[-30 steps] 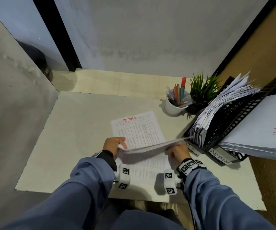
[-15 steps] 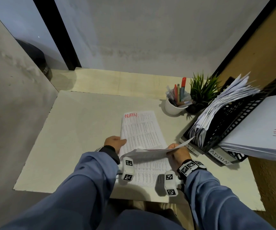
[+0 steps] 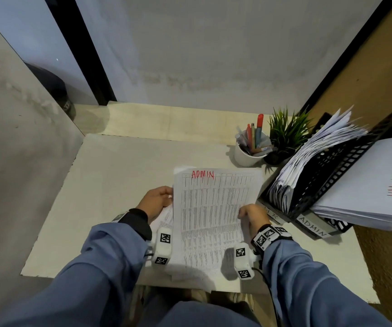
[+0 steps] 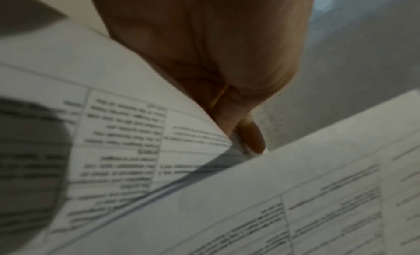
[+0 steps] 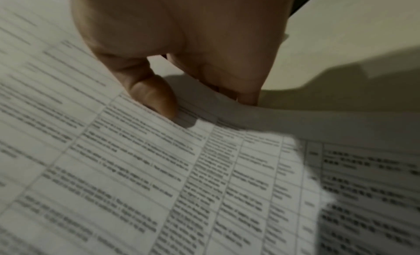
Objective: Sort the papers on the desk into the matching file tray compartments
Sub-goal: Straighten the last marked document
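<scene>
Gripping a printed sheet headed ADMIN [image 3: 210, 215] by its side edges, the left hand [image 3: 156, 201] pinches the left edge and the right hand [image 3: 252, 214] pinches the right, above more papers [image 3: 164, 219] on the near worktop [image 3: 110, 197]. Right of it stands the black file tray [image 3: 331, 171], stuffed with papers, its near compartment labelled ADMIN.

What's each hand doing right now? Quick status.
Left hand: pinching the left edge of the papers.
Right hand: pinching the right edge of the same papers.
</scene>
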`<act>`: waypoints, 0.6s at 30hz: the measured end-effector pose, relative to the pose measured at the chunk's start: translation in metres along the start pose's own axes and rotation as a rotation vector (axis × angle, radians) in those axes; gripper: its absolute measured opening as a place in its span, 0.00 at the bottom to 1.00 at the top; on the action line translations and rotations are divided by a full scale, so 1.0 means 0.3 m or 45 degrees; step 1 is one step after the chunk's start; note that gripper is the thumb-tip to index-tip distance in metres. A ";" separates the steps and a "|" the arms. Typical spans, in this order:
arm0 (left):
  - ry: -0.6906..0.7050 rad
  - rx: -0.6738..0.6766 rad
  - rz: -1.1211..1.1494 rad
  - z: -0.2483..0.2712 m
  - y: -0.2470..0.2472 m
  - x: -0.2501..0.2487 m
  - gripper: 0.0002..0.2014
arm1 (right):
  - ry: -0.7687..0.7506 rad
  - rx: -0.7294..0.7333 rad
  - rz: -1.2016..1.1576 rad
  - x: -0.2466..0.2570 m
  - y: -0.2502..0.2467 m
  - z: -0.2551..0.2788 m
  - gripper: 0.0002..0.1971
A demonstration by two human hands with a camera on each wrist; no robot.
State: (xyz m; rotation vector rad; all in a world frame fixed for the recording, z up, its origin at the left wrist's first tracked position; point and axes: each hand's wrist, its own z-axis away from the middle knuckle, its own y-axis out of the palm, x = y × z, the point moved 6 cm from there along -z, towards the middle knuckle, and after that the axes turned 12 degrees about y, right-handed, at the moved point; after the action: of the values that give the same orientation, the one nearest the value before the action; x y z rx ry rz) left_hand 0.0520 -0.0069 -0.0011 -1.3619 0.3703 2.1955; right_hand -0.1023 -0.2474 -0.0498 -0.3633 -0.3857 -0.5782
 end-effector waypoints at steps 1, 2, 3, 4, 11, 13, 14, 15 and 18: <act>0.000 0.030 0.021 0.009 0.008 -0.015 0.12 | 0.005 0.042 -0.041 -0.014 0.008 -0.048 0.14; -0.009 0.049 0.089 0.019 0.018 -0.029 0.09 | 0.013 0.097 -0.098 -0.029 0.022 -0.079 0.20; -0.024 0.034 0.188 0.026 0.022 -0.038 0.11 | 0.021 0.137 -0.141 -0.040 0.035 -0.092 0.24; -0.023 0.010 0.272 0.032 0.028 -0.049 0.17 | 0.017 0.169 -0.178 -0.045 0.046 -0.092 0.25; 0.272 -0.119 0.312 0.041 0.038 -0.106 0.28 | -0.166 0.242 -0.449 0.107 0.088 0.186 0.21; 0.385 -0.141 0.272 0.053 0.047 -0.152 0.25 | -0.272 0.270 -0.455 0.170 0.091 0.259 0.17; 0.467 -0.182 0.224 0.065 0.048 -0.191 0.20 | -0.356 0.245 -0.454 0.206 0.082 0.301 0.15; 0.532 -0.258 0.182 0.069 0.040 -0.219 0.17 | -0.459 0.198 -0.436 0.241 0.068 0.345 0.13; 0.706 -0.379 0.214 0.087 0.028 -0.307 0.14 | -0.794 0.081 -0.415 0.319 0.020 0.462 0.12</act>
State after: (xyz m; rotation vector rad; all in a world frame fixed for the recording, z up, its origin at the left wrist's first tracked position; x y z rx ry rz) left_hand 0.0606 -0.0278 0.0924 -2.1809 0.3735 2.0256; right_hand -0.0594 -0.2262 0.1116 -0.4194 -1.0751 -0.7632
